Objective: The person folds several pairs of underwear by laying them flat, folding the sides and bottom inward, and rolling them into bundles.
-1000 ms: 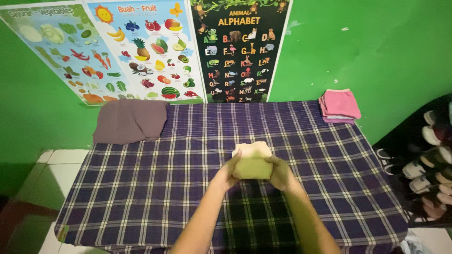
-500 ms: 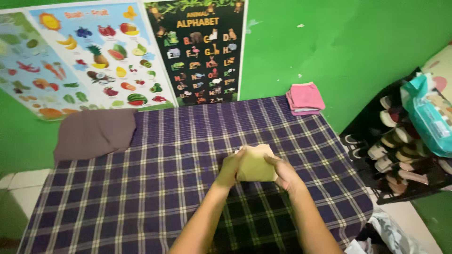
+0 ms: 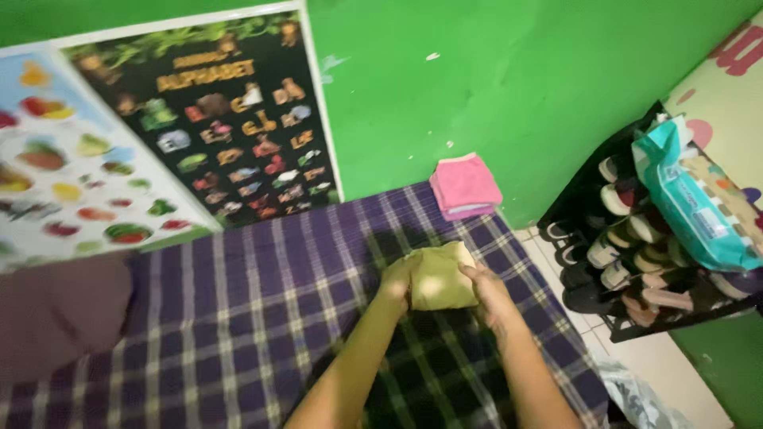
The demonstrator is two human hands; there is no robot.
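A folded yellow-green cloth (image 3: 439, 278) is held just above the purple plaid table cover (image 3: 238, 334), right of centre. My left hand (image 3: 395, 280) grips its left edge and my right hand (image 3: 489, 291) grips its right edge. Both forearms reach in from the bottom of the view. A stack of folded pink cloths (image 3: 464, 185) lies at the table's far right corner by the green wall, apart from my hands.
A dark brownish-purple cloth pile (image 3: 56, 310) lies on the table's left side. Posters (image 3: 214, 135) hang on the wall behind. A black shoe rack (image 3: 636, 254) with several shoes and a teal plastic pack (image 3: 691, 199) stands right of the table.
The view has swung to the right and tilted. Both hands have carried the folded cloth toward the table's right side, closer to the pink stack.
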